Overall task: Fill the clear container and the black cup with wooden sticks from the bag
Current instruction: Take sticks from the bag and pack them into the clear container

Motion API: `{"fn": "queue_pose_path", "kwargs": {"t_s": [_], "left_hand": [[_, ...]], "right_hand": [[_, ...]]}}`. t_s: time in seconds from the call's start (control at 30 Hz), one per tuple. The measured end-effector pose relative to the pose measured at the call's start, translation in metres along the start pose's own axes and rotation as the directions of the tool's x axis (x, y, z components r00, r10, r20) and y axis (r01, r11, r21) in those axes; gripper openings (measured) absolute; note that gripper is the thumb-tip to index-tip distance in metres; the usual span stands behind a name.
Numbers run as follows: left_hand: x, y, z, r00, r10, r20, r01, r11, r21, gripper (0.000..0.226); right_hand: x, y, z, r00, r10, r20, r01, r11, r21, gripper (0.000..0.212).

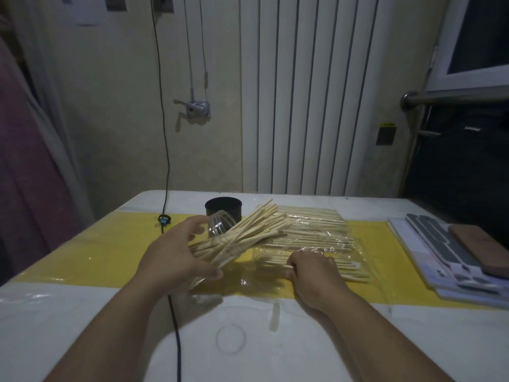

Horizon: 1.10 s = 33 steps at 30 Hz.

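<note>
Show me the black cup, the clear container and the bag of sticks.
black cup point(223, 208), head view, front wall.
clear container point(216, 226), head view, threaded mouth.
bag point(314, 235), head view, middle of its clear film.

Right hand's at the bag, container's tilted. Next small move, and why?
Probably draw the sticks the right hand pinches out of the bag and feed them into the container: the left hand holds it tilted, mouth toward the bag.

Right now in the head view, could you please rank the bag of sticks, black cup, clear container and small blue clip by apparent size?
1. bag of sticks
2. clear container, black cup: near alike; container is nearer and partly behind the left hand, so unranked
3. small blue clip
</note>
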State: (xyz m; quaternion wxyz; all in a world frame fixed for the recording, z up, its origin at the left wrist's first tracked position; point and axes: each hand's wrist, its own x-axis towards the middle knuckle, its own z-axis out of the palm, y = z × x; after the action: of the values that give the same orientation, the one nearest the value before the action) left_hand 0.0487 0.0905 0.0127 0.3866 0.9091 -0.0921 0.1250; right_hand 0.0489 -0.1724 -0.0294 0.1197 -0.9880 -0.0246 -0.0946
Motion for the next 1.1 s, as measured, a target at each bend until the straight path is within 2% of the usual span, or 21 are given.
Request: {"fn": "queue_pose_path", "kwargs": {"t_s": [0.2,0.47,0.57,0.67,0.8,1.0,1.1], "left_hand": [[0.0,0.0,0.001,1.0,-0.004,-0.005,0.004,1.0,-0.004,0.093],[0.001,0.0,0.001,1.0,-0.018,-0.001,0.018,1.0,-0.026,0.096],[0.001,0.0,0.001,1.0,-0.022,0.009,0.022,0.999,-0.043,0.089],[0.001,0.001,0.0,1.0,-0.02,0.008,0.02,0.997,-0.074,0.086],[0.0,0.001,-0.001,1.0,-0.022,0.006,0.022,0.996,-0.089,0.091],[0.0,0.001,-0.002,0.999,-0.04,0.017,0.041,0.993,-0.114,0.093],[0.001,0.002,-0.002,0.999,-0.036,0.018,0.038,0.994,-0.105,0.096]], "right_hand": [[-0.012,-0.003,-0.015,0.994,-0.059,-0.095,0.067,0.994,0.084,0.006],[-0.018,-0.008,-0.032,0.992,-0.067,-0.111,0.074,0.996,0.054,0.011],[-0.021,-0.014,-0.045,0.991,-0.063,-0.116,0.063,0.998,-0.009,0.028],[-0.023,-0.018,-0.055,0.988,-0.071,-0.135,0.062,0.996,-0.071,0.036],[-0.026,-0.017,-0.061,0.976,-0.08,-0.202,0.053,0.989,-0.137,0.032],[-0.026,-0.017,-0.072,0.976,-0.014,-0.216,-0.029,0.98,-0.195,0.019],[-0.027,-0.018,-0.073,0.955,0.014,-0.295,-0.076,0.977,-0.199,0.023]]}}
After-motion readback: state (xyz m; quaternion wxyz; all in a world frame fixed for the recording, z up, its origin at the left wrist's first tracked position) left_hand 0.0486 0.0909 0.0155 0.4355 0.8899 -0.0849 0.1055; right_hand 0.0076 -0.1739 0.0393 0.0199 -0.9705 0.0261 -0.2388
